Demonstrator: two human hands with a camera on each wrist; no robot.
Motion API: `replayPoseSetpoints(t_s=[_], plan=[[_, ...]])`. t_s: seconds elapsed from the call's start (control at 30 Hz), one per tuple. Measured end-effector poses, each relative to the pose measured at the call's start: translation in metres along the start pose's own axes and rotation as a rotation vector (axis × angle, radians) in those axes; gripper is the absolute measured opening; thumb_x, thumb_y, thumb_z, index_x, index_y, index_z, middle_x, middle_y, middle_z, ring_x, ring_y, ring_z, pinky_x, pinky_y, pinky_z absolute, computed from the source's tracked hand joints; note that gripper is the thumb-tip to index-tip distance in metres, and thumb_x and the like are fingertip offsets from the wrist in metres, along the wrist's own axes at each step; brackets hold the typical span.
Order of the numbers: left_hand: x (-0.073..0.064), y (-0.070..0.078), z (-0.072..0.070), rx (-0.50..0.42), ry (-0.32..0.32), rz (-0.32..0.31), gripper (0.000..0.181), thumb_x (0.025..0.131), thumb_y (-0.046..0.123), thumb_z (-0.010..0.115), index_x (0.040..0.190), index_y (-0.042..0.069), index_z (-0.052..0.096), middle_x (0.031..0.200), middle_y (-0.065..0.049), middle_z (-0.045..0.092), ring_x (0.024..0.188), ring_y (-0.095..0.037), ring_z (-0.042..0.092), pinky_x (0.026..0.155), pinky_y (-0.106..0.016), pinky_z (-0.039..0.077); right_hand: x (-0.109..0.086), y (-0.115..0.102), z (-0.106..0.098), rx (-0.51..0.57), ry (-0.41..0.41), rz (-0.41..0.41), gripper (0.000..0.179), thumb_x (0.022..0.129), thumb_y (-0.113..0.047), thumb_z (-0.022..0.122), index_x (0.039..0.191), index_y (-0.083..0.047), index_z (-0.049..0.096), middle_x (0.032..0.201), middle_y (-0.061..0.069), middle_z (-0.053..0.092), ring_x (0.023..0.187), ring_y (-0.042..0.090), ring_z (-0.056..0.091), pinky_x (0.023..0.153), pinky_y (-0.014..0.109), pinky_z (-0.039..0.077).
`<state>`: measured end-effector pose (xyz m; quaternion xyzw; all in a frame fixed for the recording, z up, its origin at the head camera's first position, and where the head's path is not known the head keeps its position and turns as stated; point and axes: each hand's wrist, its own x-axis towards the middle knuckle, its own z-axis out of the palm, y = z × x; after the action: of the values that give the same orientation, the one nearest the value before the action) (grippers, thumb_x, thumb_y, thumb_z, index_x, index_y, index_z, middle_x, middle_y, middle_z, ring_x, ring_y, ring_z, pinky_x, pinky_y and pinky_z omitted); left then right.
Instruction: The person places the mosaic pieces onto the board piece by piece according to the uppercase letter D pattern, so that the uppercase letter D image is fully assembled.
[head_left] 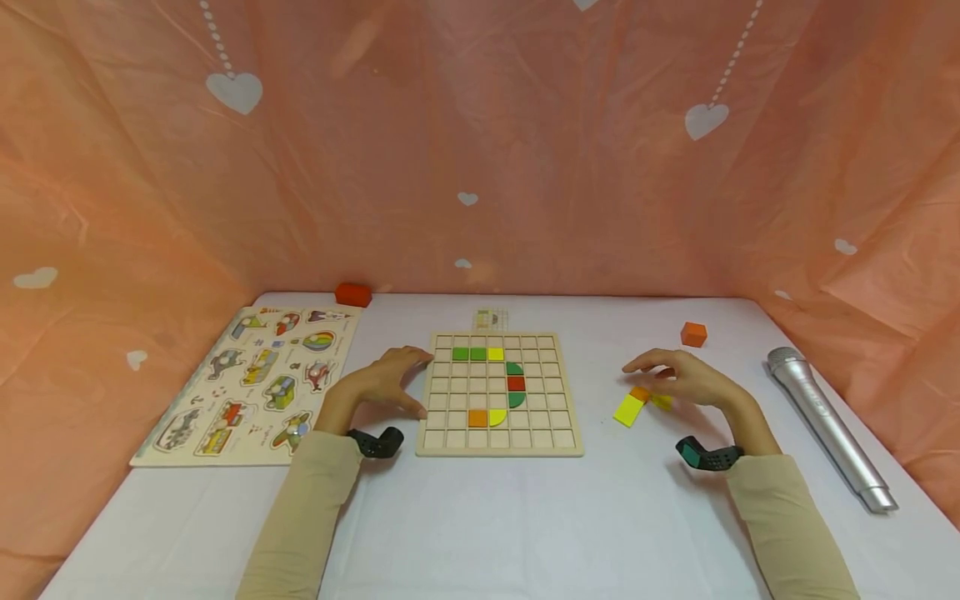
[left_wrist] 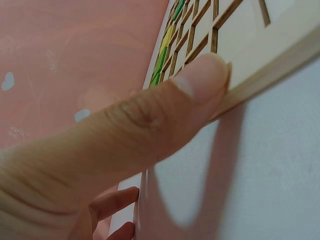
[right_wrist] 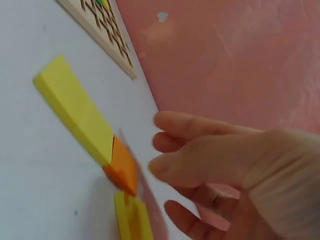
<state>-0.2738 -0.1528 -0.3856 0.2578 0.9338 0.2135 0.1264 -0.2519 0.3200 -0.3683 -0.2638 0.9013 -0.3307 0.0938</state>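
Observation:
A wooden grid board (head_left: 498, 454) lies in the middle of the table, bearing several tiles. Green and yellow squares are in its upper rows, a red square (head_left: 516, 383) sits between two rounded green pieces, and an orange square (head_left: 477, 418) adjoins a rounded yellow piece (head_left: 497, 417). My left hand (head_left: 384, 379) touches the board's left edge, its thumb (left_wrist: 200, 80) resting on the rim. Over loose tiles to the right hovers my right hand (head_left: 682, 377), fingers loosely bent and holding nothing. Beneath it lie a yellow strip (right_wrist: 75, 110), an orange tile (right_wrist: 122, 165) and another yellow piece (right_wrist: 132, 215).
A picture puzzle board (head_left: 255, 383) lies on the left, with a red block (head_left: 353, 294) behind it. A small patterned card (head_left: 491, 319) is behind the grid board. At right are an orange cube (head_left: 693, 334) and a silver microphone (head_left: 832, 429).

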Motion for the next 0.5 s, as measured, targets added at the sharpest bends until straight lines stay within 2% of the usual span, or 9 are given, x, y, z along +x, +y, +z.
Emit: replayPoseSetpoints(t_s=[0.07, 0.27, 0.37, 0.5], plan=[[-0.001, 0.0, 0.0, -0.007, -0.001, 0.001, 0.094, 0.064, 0.036, 0.084, 0.139, 0.003, 0.039, 0.144, -0.019, 0.036, 0.133, -0.037, 0.027, 0.111, -0.051, 0.023, -0.002, 0.004, -0.001, 0.025, -0.041, 0.012, 0.031, 0.086, 0.004, 0.058, 0.116, -0.002, 0.062, 0.117, 0.015, 0.062, 0.111, 0.035, 0.053, 0.095, 0.046, 0.045], [-0.001, 0.001, 0.0, -0.012, -0.003, 0.004, 0.093, 0.064, 0.035, 0.084, 0.139, 0.002, 0.039, 0.144, -0.019, 0.036, 0.133, -0.037, 0.028, 0.111, -0.05, 0.023, -0.003, 0.014, 0.001, 0.095, -0.104, 0.027, 0.034, 0.083, -0.002, 0.064, 0.117, -0.004, 0.062, 0.119, 0.014, 0.06, 0.114, 0.034, 0.052, 0.092, 0.018, 0.043], [-0.001, 0.0, 0.0, -0.006, -0.005, 0.005, 0.093, 0.065, 0.036, 0.084, 0.139, 0.003, 0.038, 0.144, -0.019, 0.036, 0.133, -0.037, 0.028, 0.111, -0.05, 0.023, -0.003, 0.017, 0.003, 0.116, -0.103, 0.003, 0.034, 0.083, -0.002, 0.066, 0.117, -0.004, 0.063, 0.117, 0.012, 0.06, 0.112, 0.029, 0.052, 0.092, 0.015, 0.043], [0.0, 0.0, 0.0, 0.001, -0.006, 0.013, 0.093, 0.065, 0.037, 0.083, 0.139, 0.002, 0.038, 0.144, -0.02, 0.036, 0.133, -0.038, 0.028, 0.111, -0.051, 0.023, -0.003, 0.02, 0.006, 0.093, -0.078, -0.024, 0.031, 0.082, -0.005, 0.068, 0.113, -0.005, 0.065, 0.112, 0.009, 0.061, 0.106, 0.023, 0.054, 0.089, 0.015, 0.044]])
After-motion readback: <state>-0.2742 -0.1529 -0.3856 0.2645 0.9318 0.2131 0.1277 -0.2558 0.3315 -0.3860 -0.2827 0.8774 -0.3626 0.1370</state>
